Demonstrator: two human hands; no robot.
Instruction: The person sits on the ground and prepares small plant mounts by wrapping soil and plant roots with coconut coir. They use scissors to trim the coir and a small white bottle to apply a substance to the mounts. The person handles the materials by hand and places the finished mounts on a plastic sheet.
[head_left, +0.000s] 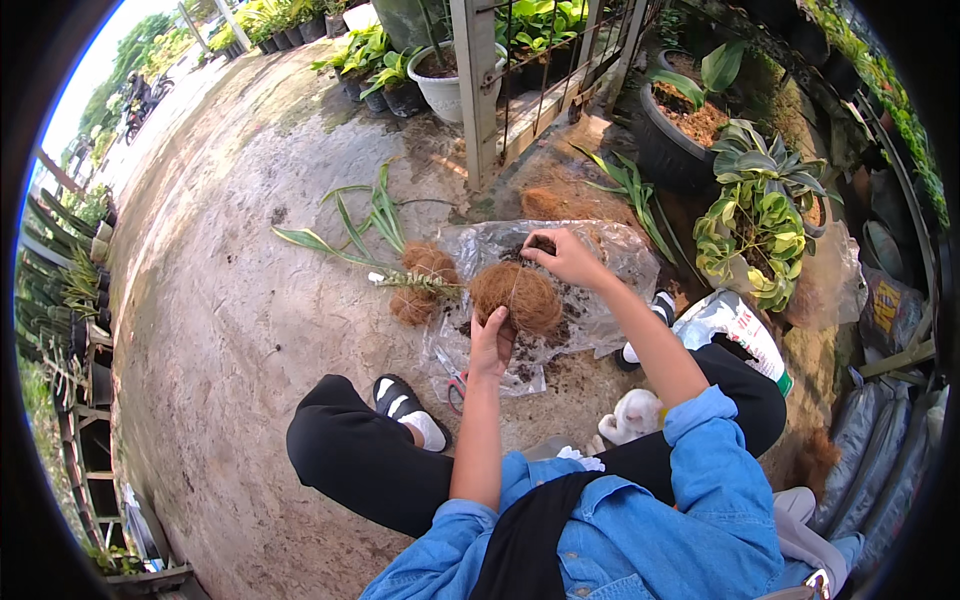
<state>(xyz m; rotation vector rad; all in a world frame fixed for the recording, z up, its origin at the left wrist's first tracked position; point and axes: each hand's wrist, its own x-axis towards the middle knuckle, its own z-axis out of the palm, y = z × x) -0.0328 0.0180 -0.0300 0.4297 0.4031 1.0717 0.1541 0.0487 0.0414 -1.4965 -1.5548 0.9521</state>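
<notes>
A ball of brown coconut fibre (525, 300), wound with pale string, is held up over a clear plastic sheet (480, 240) strewn with dark soil. My left hand (495, 341) grips it from below, thumb on its front. Just above the ball, my right hand (551, 255) has its fingertips pinched together, seemingly on the string, which is too thin to be sure of. Smaller fibre balls (427, 262) with long striped leaves (386, 217) and a stem of small leaves lie at the sheet's left edge. Scissors (456, 386) with red and dark handles rest near my left forearm.
A white cat (634, 416) lies by my right leg, near a white printed sack (731, 330). Loose coconut fibre (574, 204) lies beyond the sheet. A metal gate post (478, 97), a white pot (446, 90) and a large black pot (675, 150) stand farther off.
</notes>
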